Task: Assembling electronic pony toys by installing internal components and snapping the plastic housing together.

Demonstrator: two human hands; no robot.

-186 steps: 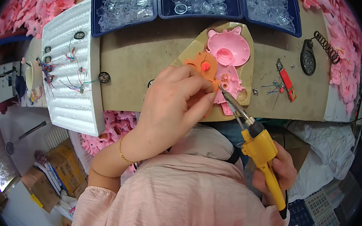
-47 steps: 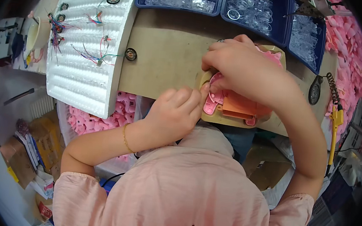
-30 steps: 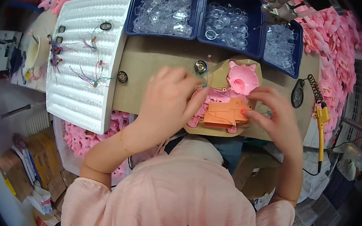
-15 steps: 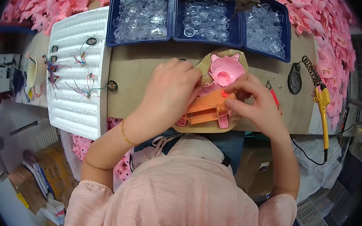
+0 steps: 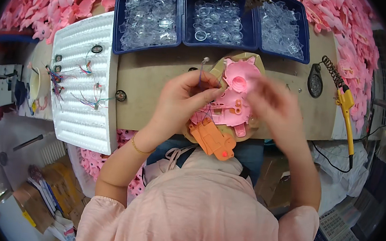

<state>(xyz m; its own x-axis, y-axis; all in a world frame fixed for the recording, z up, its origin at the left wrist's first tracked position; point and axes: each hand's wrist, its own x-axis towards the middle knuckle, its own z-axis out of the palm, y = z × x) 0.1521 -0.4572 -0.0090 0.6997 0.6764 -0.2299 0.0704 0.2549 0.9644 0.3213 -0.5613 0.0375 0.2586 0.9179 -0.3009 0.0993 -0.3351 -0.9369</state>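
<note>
My left hand (image 5: 187, 94) pinches thin dark wires (image 5: 201, 75), one of which rises to a small pale connector. A pink animal-shaped plastic toy shell (image 5: 231, 105) lies with its hollow side up in a tan holder (image 5: 253, 129). At the holder's front left, an orange plastic case (image 5: 210, 138) with a red button lies tilted over the table's front edge, wires running from it towards my left hand. Motion blurs my right hand (image 5: 274, 104), which is over the shell's right side; whether it holds anything cannot be seen.
Blue bins (image 5: 180, 43) of clear plastic parts stand at the back. A white foam tray (image 5: 105, 131) carries wired parts at left. On the right are a black oval piece (image 5: 315, 85) and a yellow-handled soldering iron (image 5: 346, 111) with coiled spring. Pink shells (image 5: 354, 65) are heaped behind.
The orange case has moved off the shell, towards me and turned. My left hand has shifted slightly and now shows wires in its fingers. My right hand has left the case and is moving.
</note>
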